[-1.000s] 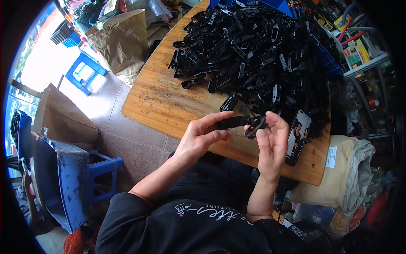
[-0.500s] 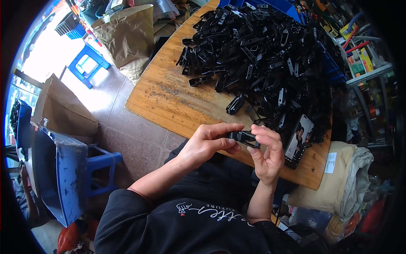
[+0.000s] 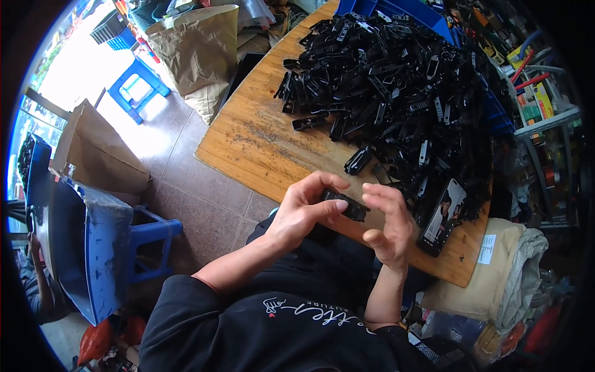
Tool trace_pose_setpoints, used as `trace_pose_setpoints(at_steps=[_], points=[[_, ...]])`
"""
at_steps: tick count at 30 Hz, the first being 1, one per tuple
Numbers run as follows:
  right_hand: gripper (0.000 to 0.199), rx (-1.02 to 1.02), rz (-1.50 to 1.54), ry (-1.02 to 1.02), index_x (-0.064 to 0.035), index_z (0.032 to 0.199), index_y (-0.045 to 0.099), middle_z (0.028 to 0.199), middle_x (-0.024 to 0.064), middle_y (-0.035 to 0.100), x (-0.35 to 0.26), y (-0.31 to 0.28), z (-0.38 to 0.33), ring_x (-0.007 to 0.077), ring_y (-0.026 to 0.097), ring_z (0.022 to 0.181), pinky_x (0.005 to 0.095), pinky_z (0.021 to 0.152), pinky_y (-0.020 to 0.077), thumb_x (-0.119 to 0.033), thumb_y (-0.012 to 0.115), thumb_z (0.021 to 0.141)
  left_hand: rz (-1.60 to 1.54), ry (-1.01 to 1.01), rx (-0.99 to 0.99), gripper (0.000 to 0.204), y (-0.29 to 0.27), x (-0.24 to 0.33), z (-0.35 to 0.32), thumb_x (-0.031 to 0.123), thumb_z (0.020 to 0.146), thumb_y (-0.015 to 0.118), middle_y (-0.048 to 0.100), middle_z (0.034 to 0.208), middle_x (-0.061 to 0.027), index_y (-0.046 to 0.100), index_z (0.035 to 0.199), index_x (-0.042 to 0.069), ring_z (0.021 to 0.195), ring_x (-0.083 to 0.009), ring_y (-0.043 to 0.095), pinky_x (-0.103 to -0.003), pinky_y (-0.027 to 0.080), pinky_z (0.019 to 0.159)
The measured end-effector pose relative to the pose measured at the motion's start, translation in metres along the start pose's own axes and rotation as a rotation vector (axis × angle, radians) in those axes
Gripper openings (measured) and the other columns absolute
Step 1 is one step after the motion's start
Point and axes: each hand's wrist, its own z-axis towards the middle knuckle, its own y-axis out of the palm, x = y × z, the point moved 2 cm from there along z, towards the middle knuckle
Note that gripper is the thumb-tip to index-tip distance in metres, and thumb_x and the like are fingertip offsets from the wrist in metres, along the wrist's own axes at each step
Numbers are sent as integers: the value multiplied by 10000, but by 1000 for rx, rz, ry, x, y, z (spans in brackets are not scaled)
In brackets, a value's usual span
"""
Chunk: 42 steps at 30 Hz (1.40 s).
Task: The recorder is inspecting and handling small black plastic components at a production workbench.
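My left hand [image 3: 304, 208] pinches a small black oblong part [image 3: 353, 211], with the thumb lying over it; its exact kind is hard to make out. Just to the right, my right hand [image 3: 390, 220] is open, thumb and fingers spread, apart from the part. Beyond my hands a big heap of similar black clip-like parts [image 3: 378, 80] covers the far side of the wooden table [image 3: 248, 136]. One loose black part [image 3: 358, 160] lies at the near edge of the heap.
A phone [image 3: 443, 217] with a lit screen leans by the heap. Blue crates [image 3: 409, 11] stand behind it. On the left are a blue bin [image 3: 108, 248], a blue stool [image 3: 155, 232] and paper sacks [image 3: 195, 56]. Another person's arm [image 3: 38, 266] shows at the far left.
My right hand has come away from the black part, its fingers opening. The part has turned in my left hand, with the thumb now on top. The whole view has shifted slightly.
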Motion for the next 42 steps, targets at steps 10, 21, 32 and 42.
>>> trace_pose_setpoints(at_steps=[10,21,32,42], points=[[156,-151,-7,-48,-12,930,568,794,96,553,-7,55,54,213,550,710,291,647,430,-152,519,882,-405,156,121,260,-45,21,-4,99,816,591,588,788,-53,552,1049,-9,580,-102,540,-202,436,546],[146,-172,-395,-84,-21,868,541,823,95,565,2,76,74,248,536,801,382,716,421,-101,620,776,237,489,273,271,-65,64,-6,48,725,582,579,891,-90,564,992,-1,528,-72,435,-196,340,484],[225,306,-747,478,-28,799,549,593,75,565,22,-25,-26,185,550,506,277,465,419,-223,663,792,417,104,22,166,-3,12,0,21,711,681,609,748,-53,628,861,-25,680,-131,600,-226,484,628],[125,267,-602,522,3,856,559,720,87,567,22,-21,-27,161,556,557,268,526,451,-51,629,768,84,27,92,203,-6,2,5,-15,747,614,619,838,-110,565,944,-9,699,-165,611,-260,516,646]])
